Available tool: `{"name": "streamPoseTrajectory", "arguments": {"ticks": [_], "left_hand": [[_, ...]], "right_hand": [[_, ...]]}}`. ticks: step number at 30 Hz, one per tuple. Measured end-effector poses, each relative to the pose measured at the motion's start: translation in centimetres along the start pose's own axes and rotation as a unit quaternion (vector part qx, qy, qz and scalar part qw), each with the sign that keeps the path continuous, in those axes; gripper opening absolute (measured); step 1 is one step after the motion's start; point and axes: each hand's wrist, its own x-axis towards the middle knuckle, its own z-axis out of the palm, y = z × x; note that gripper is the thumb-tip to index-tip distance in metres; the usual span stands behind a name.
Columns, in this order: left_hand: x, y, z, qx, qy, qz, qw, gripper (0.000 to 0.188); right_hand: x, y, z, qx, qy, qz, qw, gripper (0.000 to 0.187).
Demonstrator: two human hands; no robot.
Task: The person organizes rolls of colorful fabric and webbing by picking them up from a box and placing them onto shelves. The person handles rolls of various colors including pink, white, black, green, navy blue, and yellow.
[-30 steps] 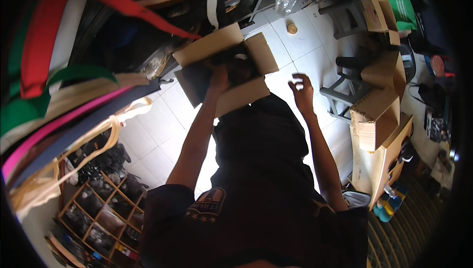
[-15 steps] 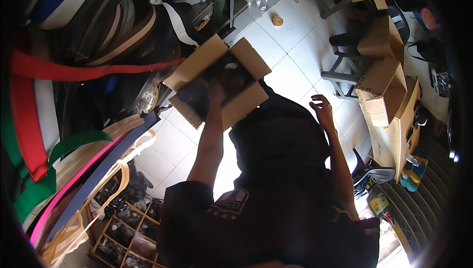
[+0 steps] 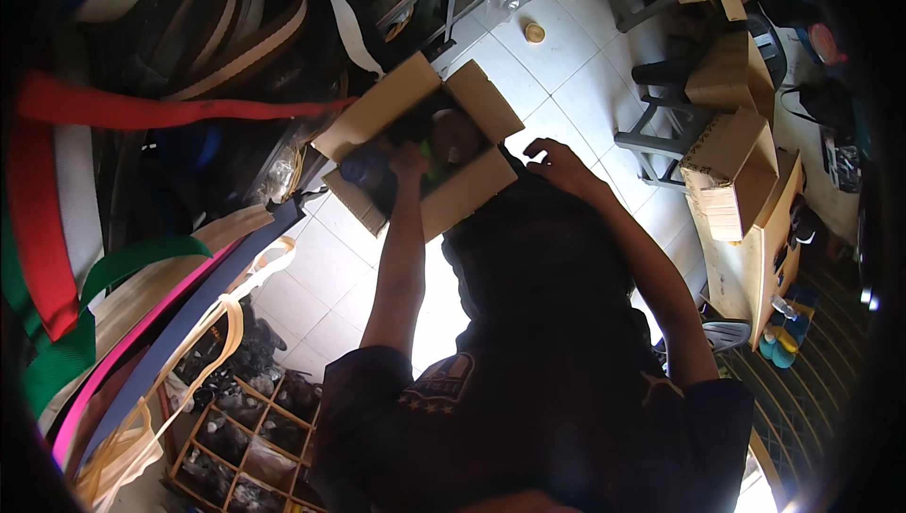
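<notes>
An open cardboard box (image 3: 462, 194) with its flaps spread stands ahead of me, just left of the middle. My left hand (image 3: 409, 160) is down inside it, with fingers that look closed; whatever they grip is lost in shadow. Close to these fingers lie a green thing (image 3: 437, 166), a dark blue roll-like thing (image 3: 356, 168) and a brownish rounded thing (image 3: 456, 135). My right hand (image 3: 563, 171) hovers beside the box's right flap, above my dark-clothed leg. Its fingers are apart and hold nothing.
Strap rolls and hanging bands, among them a red strap (image 3: 179, 115), crowd the left side. A divided wooden tray (image 3: 247, 439) with bagged items sits at the lower left. Grey stools (image 3: 661, 140) and more cardboard boxes (image 3: 727, 173) line the right. A small tan roll (image 3: 534, 33) lies on the tiles.
My right hand has moved left, closer to the box. My left hand stays inside the box, where the green thing now shows beside it.
</notes>
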Motion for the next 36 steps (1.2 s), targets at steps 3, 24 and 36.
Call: {"name": "streamPoseTrajectory", "arguments": {"ticks": [3,24,36], "left_hand": [[-1.9,-0.7,-1.4,-0.037,0.061,0.014,0.997,0.052],[-21.4,1.6,-16.7,-0.645,0.177,0.211,0.713,0.055],[-22.6,3.7,-20.4,-0.56,0.187,0.262,0.764,0.051]], "right_hand": [[2.0,-1.3,1.7,-0.036,-0.078,0.023,0.996,0.036],[2.3,-17.0,4.0,0.404,-0.017,-0.194,0.894,0.057],[1.1,-19.9,0.6,0.277,-0.059,-0.245,0.927,0.042]]}}
